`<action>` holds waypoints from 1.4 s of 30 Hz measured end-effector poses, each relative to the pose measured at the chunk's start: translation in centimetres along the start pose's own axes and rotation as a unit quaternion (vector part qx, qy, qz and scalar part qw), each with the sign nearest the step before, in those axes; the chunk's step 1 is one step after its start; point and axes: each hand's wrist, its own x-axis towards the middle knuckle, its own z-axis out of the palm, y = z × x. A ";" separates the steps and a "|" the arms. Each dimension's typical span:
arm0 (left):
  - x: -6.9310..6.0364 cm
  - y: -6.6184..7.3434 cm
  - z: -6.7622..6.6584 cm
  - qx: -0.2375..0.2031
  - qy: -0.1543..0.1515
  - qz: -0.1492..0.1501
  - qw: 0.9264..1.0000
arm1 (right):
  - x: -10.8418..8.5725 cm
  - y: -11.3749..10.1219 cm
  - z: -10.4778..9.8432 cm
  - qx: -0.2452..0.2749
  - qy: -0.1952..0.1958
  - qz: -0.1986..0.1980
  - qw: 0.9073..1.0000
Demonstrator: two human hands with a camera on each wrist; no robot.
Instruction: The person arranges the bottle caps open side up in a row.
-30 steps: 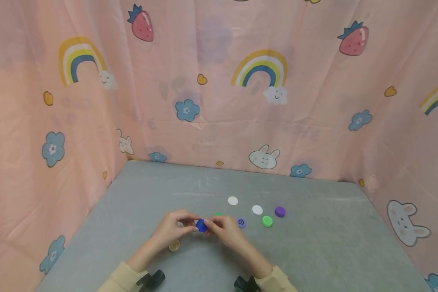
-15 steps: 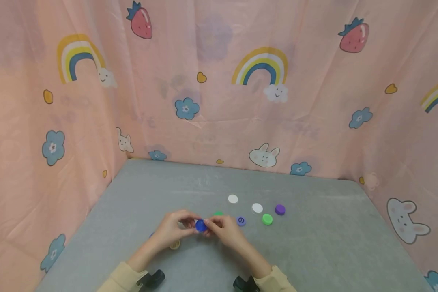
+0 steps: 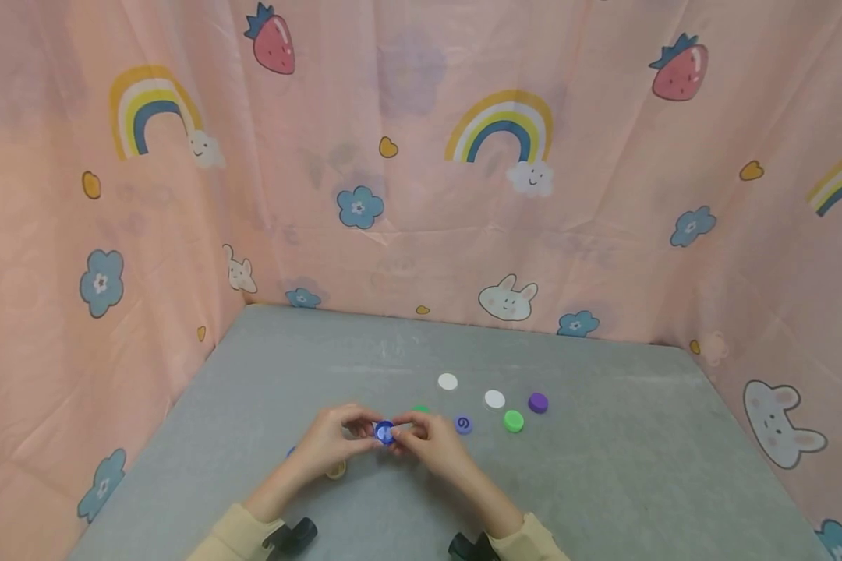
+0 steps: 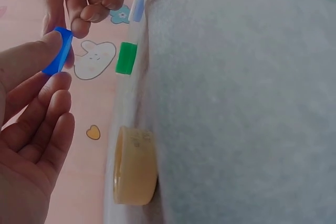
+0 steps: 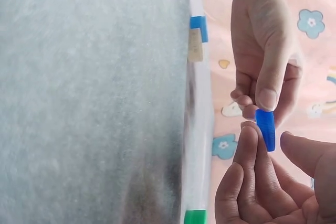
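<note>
Left hand point(image 3: 333, 440) pinching the blue cap point(image 3: 384, 432), up off the table point(image 3: 603, 467), hollow side to the person! Right hand point(image 3: 431, 444) beside it, fingertips at the cap, thumb just clear. Looks like a turning step; next probably needs that thumb on the rim. Nearer than the blue cap, a tan cap point(image 3: 336, 471).

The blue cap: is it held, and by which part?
The left hand pinches the blue cap by its edge; whether the right hand grips it is unclear.
</note>
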 end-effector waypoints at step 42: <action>-0.9 -0.3 -0.1 -0.034 -0.123 -0.064 0.990 | -1.0 0.6 0.4 -0.082 -0.052 -0.020 0.995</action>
